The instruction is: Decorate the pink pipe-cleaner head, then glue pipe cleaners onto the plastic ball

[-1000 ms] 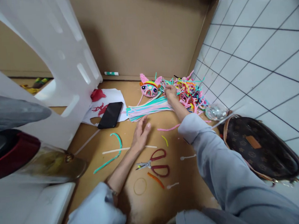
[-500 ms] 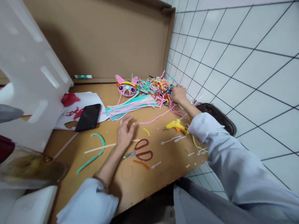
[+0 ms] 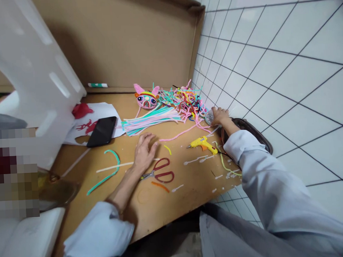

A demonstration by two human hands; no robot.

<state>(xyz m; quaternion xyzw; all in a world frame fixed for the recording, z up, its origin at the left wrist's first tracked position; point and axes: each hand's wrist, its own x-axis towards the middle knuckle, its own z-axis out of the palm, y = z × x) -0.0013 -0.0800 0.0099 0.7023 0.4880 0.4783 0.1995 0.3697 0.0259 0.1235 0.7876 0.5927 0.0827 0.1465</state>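
My left hand (image 3: 144,151) lies flat and open on the cardboard sheet (image 3: 181,197), fingers spread, just above the red-handled scissors (image 3: 161,173). My right hand (image 3: 221,116) reaches to the sheet's right edge and closes on a clear crinkly plastic thing (image 3: 209,117). A tangle of coloured pipe cleaners (image 3: 185,101) lies just left of that hand. Straight pink and teal pipe cleaners (image 3: 151,122) are bundled beside a pink pipe-cleaner animal face (image 3: 147,99). A yellow glue gun (image 3: 202,144) rests near my right forearm.
A black phone (image 3: 102,131) lies on white paper with red cut-outs (image 3: 85,127). A bent teal pipe cleaner (image 3: 106,174) and a white stick (image 3: 116,168) lie at left. A brown bag (image 3: 252,134) sits on the tiled floor. White plastic furniture (image 3: 33,74) stands left.
My right hand has moved right, out of the pipe-cleaner tangle, to the clear plastic thing at the sheet's edge. The left hand has stayed flat in place. The view shifted slightly.
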